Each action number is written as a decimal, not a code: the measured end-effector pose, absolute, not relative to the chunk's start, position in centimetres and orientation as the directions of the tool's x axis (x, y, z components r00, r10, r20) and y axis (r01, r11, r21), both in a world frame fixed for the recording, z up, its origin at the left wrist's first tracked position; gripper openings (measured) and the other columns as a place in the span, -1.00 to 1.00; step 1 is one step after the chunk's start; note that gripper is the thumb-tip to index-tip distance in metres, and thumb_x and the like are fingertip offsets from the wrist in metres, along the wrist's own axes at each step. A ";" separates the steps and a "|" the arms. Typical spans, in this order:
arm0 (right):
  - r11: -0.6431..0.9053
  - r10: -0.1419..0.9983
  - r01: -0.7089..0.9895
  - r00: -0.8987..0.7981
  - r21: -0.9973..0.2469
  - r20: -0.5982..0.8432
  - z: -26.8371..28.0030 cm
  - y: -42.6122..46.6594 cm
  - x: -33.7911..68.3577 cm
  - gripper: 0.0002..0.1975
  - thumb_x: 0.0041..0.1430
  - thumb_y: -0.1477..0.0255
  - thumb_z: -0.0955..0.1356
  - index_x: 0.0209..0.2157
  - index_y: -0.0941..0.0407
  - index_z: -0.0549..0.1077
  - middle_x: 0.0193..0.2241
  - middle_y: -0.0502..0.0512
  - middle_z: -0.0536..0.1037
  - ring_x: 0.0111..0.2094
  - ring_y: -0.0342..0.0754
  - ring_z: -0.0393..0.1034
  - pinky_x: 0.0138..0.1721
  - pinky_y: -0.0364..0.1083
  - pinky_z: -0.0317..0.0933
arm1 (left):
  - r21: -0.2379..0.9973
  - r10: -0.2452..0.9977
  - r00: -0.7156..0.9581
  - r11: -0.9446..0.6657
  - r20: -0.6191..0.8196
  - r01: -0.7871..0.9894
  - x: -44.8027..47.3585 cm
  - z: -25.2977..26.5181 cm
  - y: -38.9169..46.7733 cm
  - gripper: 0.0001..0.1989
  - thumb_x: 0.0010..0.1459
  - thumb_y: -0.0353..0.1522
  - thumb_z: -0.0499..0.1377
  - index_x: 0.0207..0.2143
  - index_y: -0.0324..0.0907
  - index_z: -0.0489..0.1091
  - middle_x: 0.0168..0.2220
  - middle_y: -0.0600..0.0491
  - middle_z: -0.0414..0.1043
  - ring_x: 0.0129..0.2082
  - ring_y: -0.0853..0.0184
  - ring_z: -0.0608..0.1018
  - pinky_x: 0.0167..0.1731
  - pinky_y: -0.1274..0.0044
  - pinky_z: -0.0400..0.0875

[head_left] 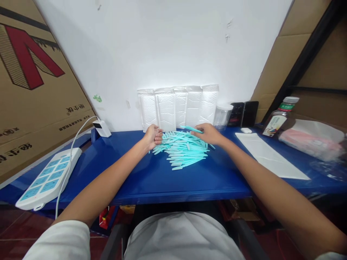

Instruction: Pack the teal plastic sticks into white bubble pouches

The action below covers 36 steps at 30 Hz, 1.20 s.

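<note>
A loose heap of thin turquoise sticks with paler, flattened tips, like cleaning swabs (187, 153), lies on the blue table between my hands. My right hand (209, 133) grips a few turquoise sticks (191, 128) at the heap's far right side, their ends pointing left. On the left edge of the heap, my left hand (153, 137) is closed, fingers curled in. What it pinches, if anything, is too small to make out. Behind the heap, several white padded mailers (166, 108) lean upright in a row against the wall.
A clear jar (222, 116) and two dark phones (251, 113) stand at the back right. Nearer lie a flat white mailer (271, 155), a brown bottle (279, 117) and a pink-and-white pack (311, 139). At left are a power strip (48, 177), its cable and a white device (102, 128).
</note>
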State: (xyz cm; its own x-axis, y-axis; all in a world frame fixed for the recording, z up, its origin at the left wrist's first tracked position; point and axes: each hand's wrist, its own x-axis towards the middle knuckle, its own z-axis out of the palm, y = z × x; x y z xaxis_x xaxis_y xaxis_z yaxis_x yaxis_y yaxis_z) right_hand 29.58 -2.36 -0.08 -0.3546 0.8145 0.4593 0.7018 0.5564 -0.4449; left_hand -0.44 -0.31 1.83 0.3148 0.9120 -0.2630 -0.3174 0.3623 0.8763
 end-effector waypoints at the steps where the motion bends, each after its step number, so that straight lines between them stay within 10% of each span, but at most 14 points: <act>1: 0.558 0.814 0.700 -0.356 -0.447 0.459 -0.1 -2.3 29.6 -0.51 0.29 0.06 0.31 -0.57 0.07 0.17 -0.55 -0.09 0.10 -0.45 -0.13 0.03 -0.36 -0.07 -0.07 | 0.883 0.916 0.311 0.350 -0.253 -0.312 -0.4 1.9 -0.3 -0.89 0.27 -0.34 -0.04 -0.33 -0.15 0.21 -0.65 0.26 -0.03 -0.78 0.50 0.02 -0.79 0.66 -0.15; 7: 0.552 0.818 0.706 -0.353 -0.444 0.455 0.0 -2.4 29.6 -0.53 0.29 0.08 0.31 -0.57 0.08 0.21 -0.55 -0.08 0.16 -0.45 -0.12 0.05 -0.36 -0.07 -0.05 | 0.938 0.947 0.258 0.252 -0.190 -0.236 0.2 1.9 -0.4 -0.87 0.26 -0.53 0.01 -0.18 -0.18 0.23 -0.61 0.27 0.09 -0.76 0.55 0.04 -0.74 0.69 -0.24; 15: 0.558 0.812 0.697 -0.347 -0.450 0.470 0.1 -2.5 29.5 -0.52 0.29 0.10 0.33 -0.59 0.07 0.18 -0.56 -0.08 0.13 -0.45 -0.13 0.04 -0.37 -0.07 -0.04 | 0.985 0.974 0.200 0.133 -0.109 -0.109 0.3 1.0 -0.5 -0.74 0.47 -0.32 -0.05 -0.32 -0.17 0.26 -0.69 0.31 -0.10 -0.79 0.54 -0.04 -0.74 0.64 -0.25; 21: 0.520 0.849 0.657 -0.331 -0.545 0.411 0.4 -2.7 29.5 -0.46 0.28 -0.05 0.31 -0.52 0.11 0.42 -0.56 -0.06 0.28 -0.45 -0.11 0.13 -0.37 -0.08 0.00 | 0.995 0.960 0.275 0.075 -0.054 -0.068 0.5 1.3 -0.8 -0.89 0.36 -0.33 0.17 -0.16 -0.19 0.32 -0.56 0.27 0.11 -0.72 0.58 0.02 -0.70 0.66 -0.18; 27: 0.467 0.885 0.558 -0.295 -0.686 0.361 0.7 -2.6 29.4 -0.53 0.37 0.08 0.23 -0.33 0.13 0.55 -0.55 -0.02 0.34 -0.46 -0.07 0.21 -0.38 -0.09 0.09 | 0.992 0.912 0.404 -0.107 0.070 0.070 0.6 0.9 -1.1 -0.54 0.20 -0.24 0.34 0.08 -0.22 0.38 -0.34 0.08 0.49 -0.66 0.59 0.06 -0.66 0.61 -0.10; 36: 0.612 0.791 0.487 -0.385 -0.623 0.476 0.8 -2.8 29.1 -0.57 0.31 0.01 0.36 -0.39 0.09 0.45 -0.43 0.04 0.54 -0.34 -0.02 0.38 -0.23 -0.06 0.21 | 0.809 0.862 0.382 -0.470 0.333 0.354 0.5 -0.1 -0.4 -0.46 0.16 0.08 0.29 -0.29 -0.26 0.55 -0.52 0.00 0.57 -0.63 0.45 0.29 -0.57 0.55 0.07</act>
State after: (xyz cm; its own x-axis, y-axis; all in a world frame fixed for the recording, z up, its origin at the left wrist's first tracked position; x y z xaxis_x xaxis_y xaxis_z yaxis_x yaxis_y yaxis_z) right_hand 29.14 -2.85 0.83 -0.3850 0.7906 0.4762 0.4874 0.6123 -0.6226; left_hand 0.46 -0.44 -0.13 0.3824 0.8619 0.3330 0.3541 -0.4695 0.8088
